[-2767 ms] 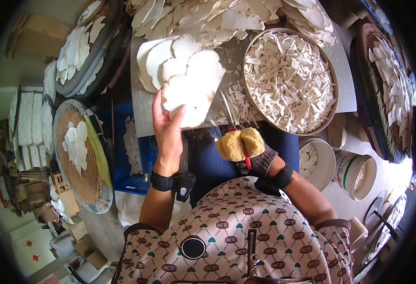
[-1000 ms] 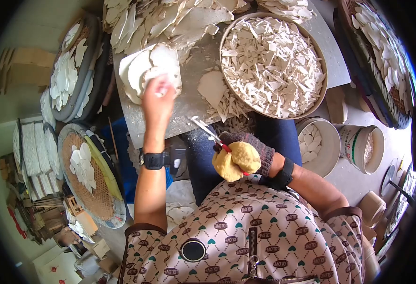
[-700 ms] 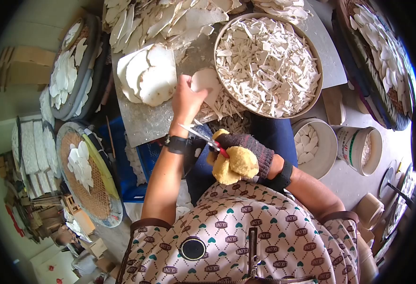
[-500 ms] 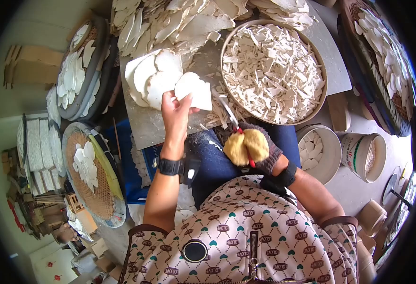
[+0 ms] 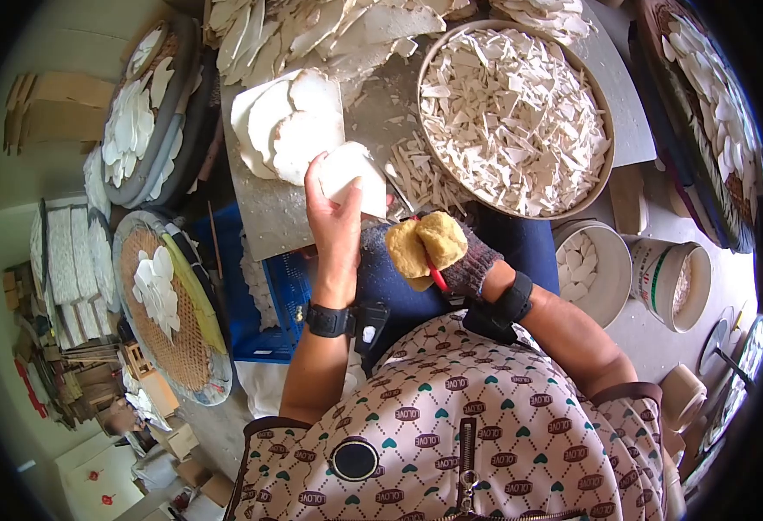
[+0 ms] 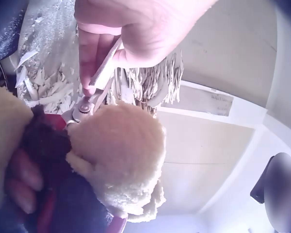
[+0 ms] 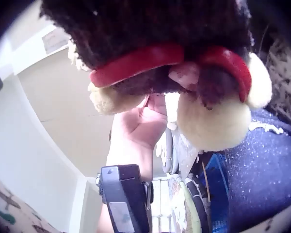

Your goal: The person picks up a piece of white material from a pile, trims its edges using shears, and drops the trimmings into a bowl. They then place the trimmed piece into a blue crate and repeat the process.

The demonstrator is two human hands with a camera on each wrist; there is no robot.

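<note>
In the head view my left hand (image 5: 336, 233) pinches a flat white slice (image 5: 343, 176) between thumb and fingers, over the table's front edge. My right hand (image 5: 475, 265), in a dark knitted glove, grips scissors (image 5: 438, 278) with red handles wrapped in yellow foam padding (image 5: 412, 247). The left wrist view has the slice (image 6: 106, 68) edge-on, right at the scissor blades near the pivot (image 6: 84, 108). Left of the hands lies a small stack of white slices (image 5: 299, 130). From the right wrist, the red handles (image 7: 140, 63) curve around the gloved fingers.
A round basin (image 5: 607, 143) full of white chips stands on the metal table (image 5: 269, 213), with loose trimmings (image 5: 425, 174) beside it. A heap of slices (image 5: 329, 35) lies behind. Buckets (image 5: 618, 286) stand at right; a blue crate (image 5: 251, 334) and woven trays (image 5: 186, 347) at left.
My left hand left the stack, took a slice from beside the basin and brought it back toward me to the scissors. The scissors swung from pointing left to pointing up at the slice.
</note>
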